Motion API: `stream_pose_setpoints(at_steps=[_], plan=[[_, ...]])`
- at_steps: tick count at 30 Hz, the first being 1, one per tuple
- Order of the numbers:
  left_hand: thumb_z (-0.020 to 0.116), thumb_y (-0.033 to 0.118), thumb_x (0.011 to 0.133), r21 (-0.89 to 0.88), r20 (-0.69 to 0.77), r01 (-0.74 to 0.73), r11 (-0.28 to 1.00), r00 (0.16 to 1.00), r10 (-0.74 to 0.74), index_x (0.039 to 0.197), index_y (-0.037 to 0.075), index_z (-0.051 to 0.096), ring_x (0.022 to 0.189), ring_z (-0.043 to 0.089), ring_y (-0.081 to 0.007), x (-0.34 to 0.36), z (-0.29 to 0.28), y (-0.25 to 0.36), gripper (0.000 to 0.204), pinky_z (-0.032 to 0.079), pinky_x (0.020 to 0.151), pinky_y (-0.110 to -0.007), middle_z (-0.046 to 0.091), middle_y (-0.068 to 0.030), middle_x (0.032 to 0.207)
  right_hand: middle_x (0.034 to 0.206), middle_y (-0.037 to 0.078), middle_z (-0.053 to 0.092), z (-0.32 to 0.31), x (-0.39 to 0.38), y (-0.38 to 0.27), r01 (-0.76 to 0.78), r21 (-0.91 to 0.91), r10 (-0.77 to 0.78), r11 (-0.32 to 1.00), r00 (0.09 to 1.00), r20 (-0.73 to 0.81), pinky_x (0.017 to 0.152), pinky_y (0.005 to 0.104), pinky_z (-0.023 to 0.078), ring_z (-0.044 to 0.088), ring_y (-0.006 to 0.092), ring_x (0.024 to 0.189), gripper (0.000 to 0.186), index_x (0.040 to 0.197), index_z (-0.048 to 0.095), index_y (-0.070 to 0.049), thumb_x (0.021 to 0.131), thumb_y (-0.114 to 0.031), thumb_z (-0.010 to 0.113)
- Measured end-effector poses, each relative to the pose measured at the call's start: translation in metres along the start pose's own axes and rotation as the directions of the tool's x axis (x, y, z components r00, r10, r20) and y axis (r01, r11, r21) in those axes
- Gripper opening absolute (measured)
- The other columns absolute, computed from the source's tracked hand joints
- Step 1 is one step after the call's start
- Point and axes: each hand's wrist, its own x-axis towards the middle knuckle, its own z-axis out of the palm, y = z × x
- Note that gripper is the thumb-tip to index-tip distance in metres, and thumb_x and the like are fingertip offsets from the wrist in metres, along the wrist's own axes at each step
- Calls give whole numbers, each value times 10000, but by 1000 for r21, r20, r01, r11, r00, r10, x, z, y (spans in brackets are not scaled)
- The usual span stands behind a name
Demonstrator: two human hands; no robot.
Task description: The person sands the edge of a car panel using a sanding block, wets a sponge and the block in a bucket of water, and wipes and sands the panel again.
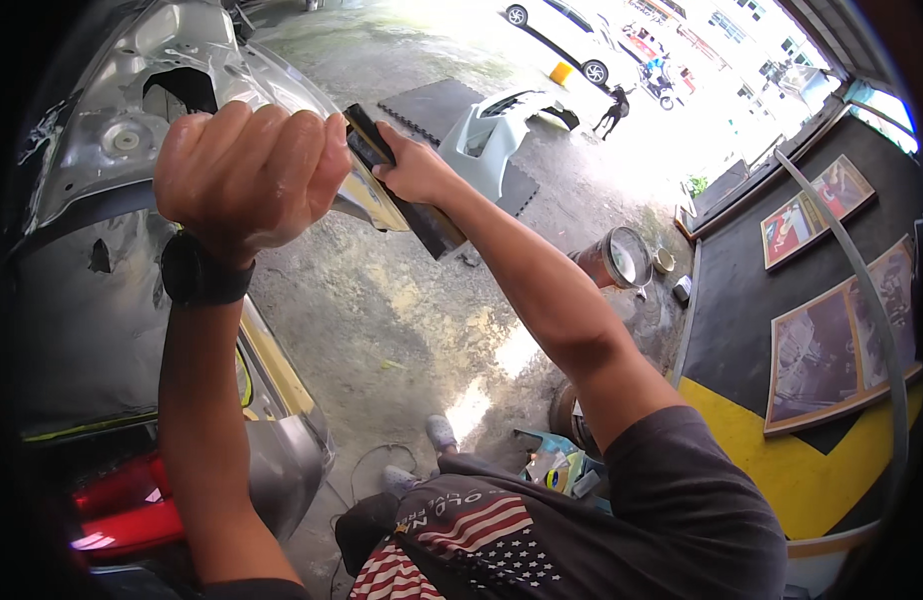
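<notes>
My left hand (250, 175) is a closed fist in front of the raised silver car panel (207, 40); what it grips, if anything, is hidden. Just right of it, my right hand (412, 160) is closed on a long dark bar-shaped tool (434, 232), held at a slant along the panel's edge, where a pale yellowish patch (380, 207) shows. Below, on the left, are the car's dark rear window (82, 330), its silver body and a red tail light (112, 520).
A loose bumper (472, 160) lies near dark mats (412, 100). Beyond are a black dog (614, 110), a white car (557, 35) and a scooter (662, 85). Buckets (607, 260) and a teal crate (537, 450) stand right, beside a wall with framed pictures (817, 212).
</notes>
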Motion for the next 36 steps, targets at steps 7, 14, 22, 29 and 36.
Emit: stream_pose_setpoints(at_steps=[7, 14, 22, 29, 36], plan=[[754, 132, 847, 33, -4, -45, 998, 999, 46, 601, 140, 578, 573, 572, -99, 1, -1, -1, 302, 442, 678, -309, 603, -3, 592, 1272, 320, 720, 3, -26, 4, -4, 88, 3, 996, 1000, 9, 1055, 470, 516, 690, 457, 1224, 832, 1672, 320, -48, 964, -244, 711], [755, 132, 842, 67, -56, -135, 989, 989, 139, 598, 142, 578, 569, 570, -99, -4, 0, 1, 302, 439, 673, -309, 602, -2, 588, 1349, 299, 699, 6, -7, 6, -91, 59, 92, 994, 995, -25, 1115, 436, 486, 669, 438, 1287, 812, 1690, 299, -48, 1005, -260, 680], [755, 132, 837, 159, 64, -78, 984, 996, 68, 595, 144, 578, 564, 567, -98, -14, 9, -2, 301, 436, 669, -310, 601, 0, 583, 1443, 303, 645, 6, -14, 11, 4, 108, 1, 994, 999, -43, 1142, 434, 465, 629, 432, 1351, 782, 1663, 344, -24, 1012, -316, 664], [756, 132, 832, 256, 99, -96, 962, 992, 73, 592, 146, 577, 559, 565, -98, -5, 5, 0, 300, 433, 664, -311, 600, 1, 579, 1372, 353, 659, 8, -39, 8, -176, -197, 171, 965, 984, -39, 1115, 526, 465, 625, 524, 1298, 783, 1708, 253, -70, 1084, -485, 479], [757, 132, 827, 330, 140, -101, 939, 988, 57, 589, 148, 577, 555, 563, -97, -6, 11, 4, 299, 430, 660, -311, 599, 2, 575, 1426, 348, 633, 9, -7, 15, -256, -305, 255, 917, 966, -44, 1153, 510, 448, 588, 498, 1371, 754, 1700, 324, -96, 1079, -494, 478]])
